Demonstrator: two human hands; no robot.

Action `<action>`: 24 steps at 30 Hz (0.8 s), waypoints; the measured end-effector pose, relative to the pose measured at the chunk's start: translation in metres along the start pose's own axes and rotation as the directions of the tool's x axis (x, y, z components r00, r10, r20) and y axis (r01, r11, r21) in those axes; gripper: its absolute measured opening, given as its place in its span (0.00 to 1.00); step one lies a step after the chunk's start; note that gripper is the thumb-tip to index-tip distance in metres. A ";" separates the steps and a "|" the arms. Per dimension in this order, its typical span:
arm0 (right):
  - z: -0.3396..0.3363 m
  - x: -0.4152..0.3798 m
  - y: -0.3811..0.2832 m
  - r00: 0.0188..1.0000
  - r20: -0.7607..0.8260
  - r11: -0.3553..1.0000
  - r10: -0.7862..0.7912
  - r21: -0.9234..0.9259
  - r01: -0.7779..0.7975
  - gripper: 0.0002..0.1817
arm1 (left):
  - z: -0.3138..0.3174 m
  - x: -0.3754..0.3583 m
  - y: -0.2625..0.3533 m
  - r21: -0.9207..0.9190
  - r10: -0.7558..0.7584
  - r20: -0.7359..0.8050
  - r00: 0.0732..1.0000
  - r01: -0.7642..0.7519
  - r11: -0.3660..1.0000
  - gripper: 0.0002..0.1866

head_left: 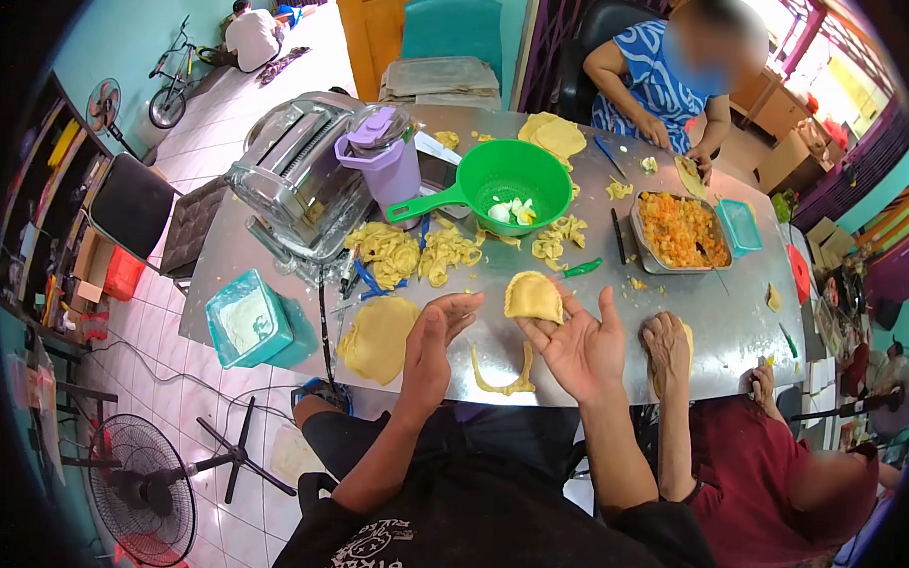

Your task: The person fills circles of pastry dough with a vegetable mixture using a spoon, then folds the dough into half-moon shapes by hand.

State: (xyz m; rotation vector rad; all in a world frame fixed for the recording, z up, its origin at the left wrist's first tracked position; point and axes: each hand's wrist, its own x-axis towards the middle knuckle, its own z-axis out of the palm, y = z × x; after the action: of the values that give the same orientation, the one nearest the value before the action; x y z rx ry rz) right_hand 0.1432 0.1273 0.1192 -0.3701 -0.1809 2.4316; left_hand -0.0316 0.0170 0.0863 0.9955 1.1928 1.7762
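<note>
A half-moon curry puff (534, 297) with a crimped edge rests on the fingers of my right hand (587, 351), which is palm up above the table's near edge. My left hand (440, 349) is raised to the left of it, fingers stretched out and holding nothing. Beside my left hand lies a stack of round dough sheets (375, 339). On the metal table between my hands is a curved strip of dough trimming (504, 386). Beyond the curry puff, a green-handled tool (582, 267) lies on the table.
A green strainer (515, 186) holds pieces of egg. Piles of dough scraps (385, 254) lie near a pasta machine (303, 169). A tray of orange filling (682, 232) and a tub of flour (248, 317) stand farther out. Two people work at the right.
</note>
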 end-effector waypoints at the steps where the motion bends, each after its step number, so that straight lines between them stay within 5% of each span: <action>1: 0.002 0.001 0.004 0.990 -0.048 0.983 -0.131 -0.134 0.124 0.45 | 0.001 0.000 -0.003 -0.032 -0.073 -0.023 0.997 0.072 0.997 0.31; 4: -0.003 0.005 0.013 0.973 0.016 0.910 -0.230 -0.351 0.221 0.45 | 0.004 -0.002 -0.016 -0.139 -0.216 -0.030 0.976 0.210 0.968 0.28; 9: -0.023 0.008 0.018 0.976 0.142 0.918 -0.168 -0.339 0.207 0.46 | 0.015 -0.007 -0.021 -0.213 -0.334 0.013 0.942 0.329 0.920 0.30; 14: -0.031 0.002 0.020 0.984 0.166 0.940 -0.064 -0.322 0.116 0.47 | 0.021 -0.002 -0.019 0.128 -0.032 0.059 0.998 0.024 0.992 0.38; 17: -0.033 -0.003 0.019 0.988 0.149 0.932 -0.033 -0.354 0.085 0.48 | 0.014 0.004 -0.015 0.011 -0.127 0.160 0.979 0.127 0.992 0.42; 24: -0.039 -0.009 0.018 0.986 0.164 0.926 0.033 -0.377 0.031 0.48 | 0.017 0.003 -0.027 0.015 -0.056 0.154 0.986 0.054 0.998 0.37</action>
State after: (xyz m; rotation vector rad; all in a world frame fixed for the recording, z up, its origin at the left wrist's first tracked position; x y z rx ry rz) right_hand 0.1506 0.1092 0.0801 -0.3319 -0.7329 2.4224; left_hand -0.0127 0.0333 0.0654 1.0758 1.1228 1.6203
